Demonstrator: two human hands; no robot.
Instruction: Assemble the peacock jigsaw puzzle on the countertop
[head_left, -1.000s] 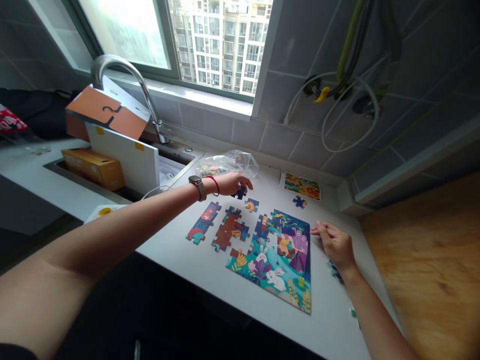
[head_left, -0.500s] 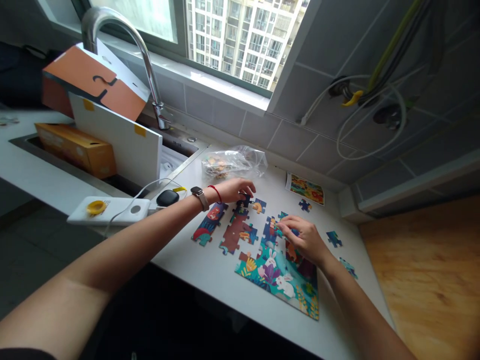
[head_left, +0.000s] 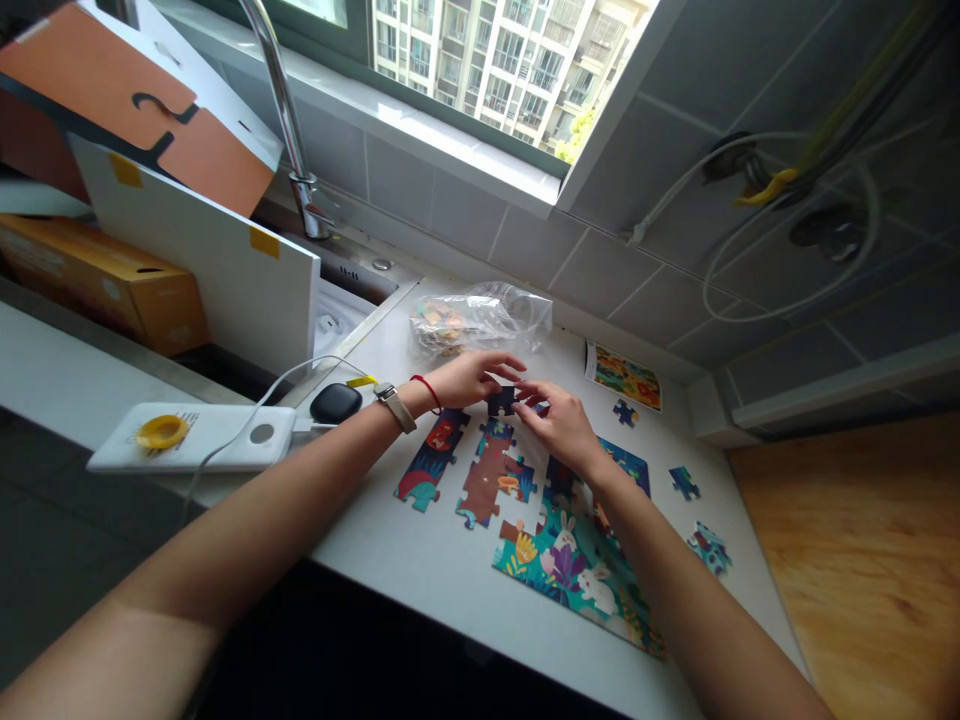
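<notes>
My left hand is over the top of a brown puzzle strip, its fingers round a dark blue puzzle piece. My right hand meets it from the right, fingertips pinched near the same piece; whether they hold anything is hidden. Left of the strip lies a narrow joined section with a red figure. The large joined section with white rabbits sits at the right, partly under my right forearm.
A clear bag of pieces lies behind my hands. Loose pieces and a picture card are at the right. A white power strip, a black round object and boxes in the sink are at the left.
My right hand has moved left and back from the large section to beside my left hand. The view has shifted closer, and the piece with an orange shape is now hidden.
</notes>
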